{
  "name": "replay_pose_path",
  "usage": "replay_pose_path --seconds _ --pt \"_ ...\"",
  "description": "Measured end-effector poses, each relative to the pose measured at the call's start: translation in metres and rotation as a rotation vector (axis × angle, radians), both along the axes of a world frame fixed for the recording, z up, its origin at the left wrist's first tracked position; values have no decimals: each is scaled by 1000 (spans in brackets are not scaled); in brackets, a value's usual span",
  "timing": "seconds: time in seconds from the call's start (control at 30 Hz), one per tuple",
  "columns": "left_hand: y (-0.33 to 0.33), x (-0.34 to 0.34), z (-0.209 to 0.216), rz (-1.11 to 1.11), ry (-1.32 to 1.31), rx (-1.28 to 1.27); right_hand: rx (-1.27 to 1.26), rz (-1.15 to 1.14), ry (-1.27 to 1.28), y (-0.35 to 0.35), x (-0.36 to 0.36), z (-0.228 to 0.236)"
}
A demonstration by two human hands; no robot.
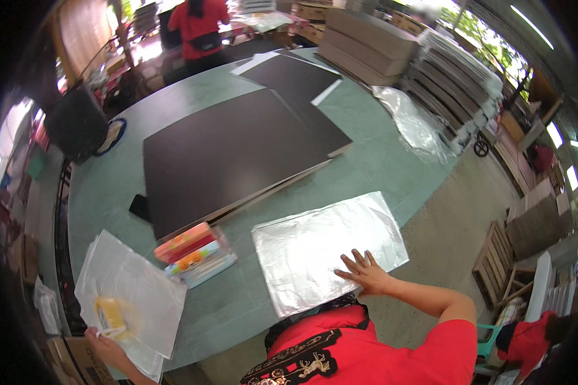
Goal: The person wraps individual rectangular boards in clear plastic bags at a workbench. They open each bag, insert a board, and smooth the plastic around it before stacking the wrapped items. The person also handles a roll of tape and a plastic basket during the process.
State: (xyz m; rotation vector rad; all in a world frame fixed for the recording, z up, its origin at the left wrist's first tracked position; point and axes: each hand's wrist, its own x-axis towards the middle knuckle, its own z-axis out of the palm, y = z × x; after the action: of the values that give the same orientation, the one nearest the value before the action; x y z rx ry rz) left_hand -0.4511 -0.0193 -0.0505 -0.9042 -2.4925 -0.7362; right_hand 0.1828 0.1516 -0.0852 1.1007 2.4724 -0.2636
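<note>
My right hand (366, 274) lies with fingers spread on a stack of shiny, silvery plastic sheets (315, 240) at the table's near edge. At the lower left, my left hand (104, 350) is closed at the edge of a pile of translucent plastic sheets (125, 269). A small white piece shows at its fingertips, but what it grips is hard to make out. Beside those fingers a yellow object (111, 314) rests on or under the top sheet. Between the two piles sit colourful soft packs (192, 250) in orange, red and light blue.
Large dark boards (231, 154) are stacked mid-table on the green tabletop (366, 157), with a black object (140, 206) beside them. Crumpled clear plastic (408, 119) lies at the right edge near stacked brown boards (366, 42). One person (199, 32) stands beyond; another (530, 343) is at the lower right.
</note>
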Motion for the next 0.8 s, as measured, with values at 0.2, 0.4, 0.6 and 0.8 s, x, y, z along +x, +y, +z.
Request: replay_pose_path --seconds 0.2,0.4,0.6,0.8 --pt "-50 -49 -61 -79 -278 -500 -46 -46 158 68 57 -7" --pt "11 111 24 64 -50 97 34 -17 309 120 103 -17" --pt "-18 233 -3 15 -545 -541 70 -56 192 174 119 -18" --pt "2 302 -5 100 -257 -289 -225 497 655 125 10 29"
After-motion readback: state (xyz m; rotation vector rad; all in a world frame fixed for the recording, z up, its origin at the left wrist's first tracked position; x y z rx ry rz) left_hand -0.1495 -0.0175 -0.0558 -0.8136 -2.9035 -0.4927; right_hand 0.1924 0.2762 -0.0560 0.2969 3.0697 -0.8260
